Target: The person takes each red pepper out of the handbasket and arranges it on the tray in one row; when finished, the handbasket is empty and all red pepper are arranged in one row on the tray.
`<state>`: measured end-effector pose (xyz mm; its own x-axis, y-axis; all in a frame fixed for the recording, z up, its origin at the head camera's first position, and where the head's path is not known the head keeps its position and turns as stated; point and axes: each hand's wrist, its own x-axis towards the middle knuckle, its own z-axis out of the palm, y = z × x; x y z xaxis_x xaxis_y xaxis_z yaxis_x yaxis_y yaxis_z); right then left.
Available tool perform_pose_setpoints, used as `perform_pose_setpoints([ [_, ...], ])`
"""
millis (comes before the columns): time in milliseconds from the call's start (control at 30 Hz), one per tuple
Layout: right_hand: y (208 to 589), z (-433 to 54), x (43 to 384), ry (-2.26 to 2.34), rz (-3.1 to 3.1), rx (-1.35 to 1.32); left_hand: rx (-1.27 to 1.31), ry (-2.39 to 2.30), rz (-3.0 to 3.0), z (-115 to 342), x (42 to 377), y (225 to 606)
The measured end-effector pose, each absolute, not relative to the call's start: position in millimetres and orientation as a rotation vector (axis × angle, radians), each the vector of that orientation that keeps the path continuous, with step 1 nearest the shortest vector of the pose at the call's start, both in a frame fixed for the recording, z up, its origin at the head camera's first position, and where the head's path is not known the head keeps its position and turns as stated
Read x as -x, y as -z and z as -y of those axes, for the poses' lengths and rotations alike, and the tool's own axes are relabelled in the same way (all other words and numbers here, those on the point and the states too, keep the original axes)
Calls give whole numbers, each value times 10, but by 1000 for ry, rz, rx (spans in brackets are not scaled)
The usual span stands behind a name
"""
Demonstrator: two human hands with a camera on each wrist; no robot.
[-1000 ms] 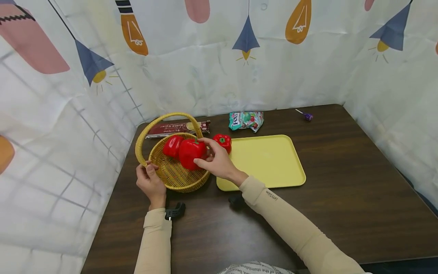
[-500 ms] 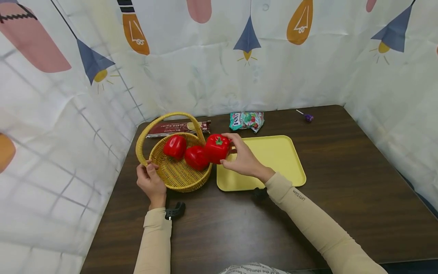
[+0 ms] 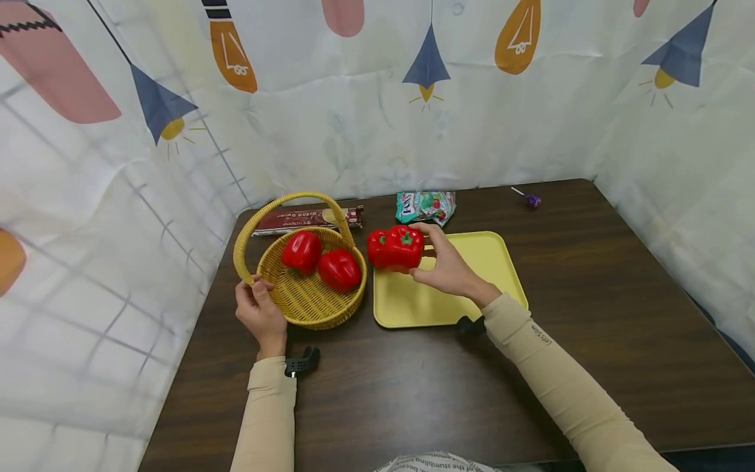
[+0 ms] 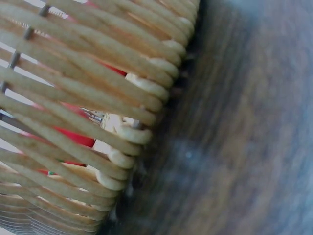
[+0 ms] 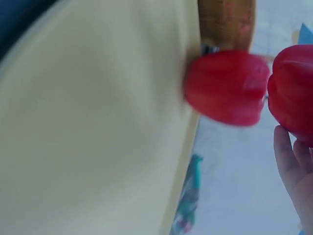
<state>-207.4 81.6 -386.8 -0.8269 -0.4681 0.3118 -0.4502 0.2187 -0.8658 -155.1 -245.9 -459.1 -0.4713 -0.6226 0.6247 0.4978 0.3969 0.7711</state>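
My right hand [image 3: 451,265] grips a red bell pepper [image 3: 404,248] between thumb and fingers, above the left part of the yellow tray [image 3: 472,282]. Behind it, partly covered, a second red bell pepper [image 3: 375,244] rests at the tray's far left corner; the right wrist view shows this resting pepper [image 5: 227,87] beside the held one [image 5: 296,93]. Two more bell peppers, one at the back [image 3: 301,252] and one at the right [image 3: 339,270], lie in the yellow woven basket [image 3: 295,308]. At the basket's left rim, my left hand [image 3: 259,314] pinches the handle's base.
Behind the basket lies a dark red spaghetti packet [image 3: 289,221]. A green candy bag [image 3: 426,208] sits behind the tray, and a purple lollipop [image 3: 533,201] lies at the back right. Printed curtains [image 3: 354,144] hang around the brown table [image 3: 377,400].
My right hand has lifted a bell pepper out of the basket and carried it right, over the tray. The left hand has stayed at the basket handle.
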Motion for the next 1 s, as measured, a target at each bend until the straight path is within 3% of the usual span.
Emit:
perform_pose_setpoints([
  [533,4445,-1237,2623,1620,-2467,703,-110,1315,1592,2459,1541,4571],
  [1000,4452,-1269,2814,1504,-2363,623,-111,1315,1594,2451,1528,4573],
])
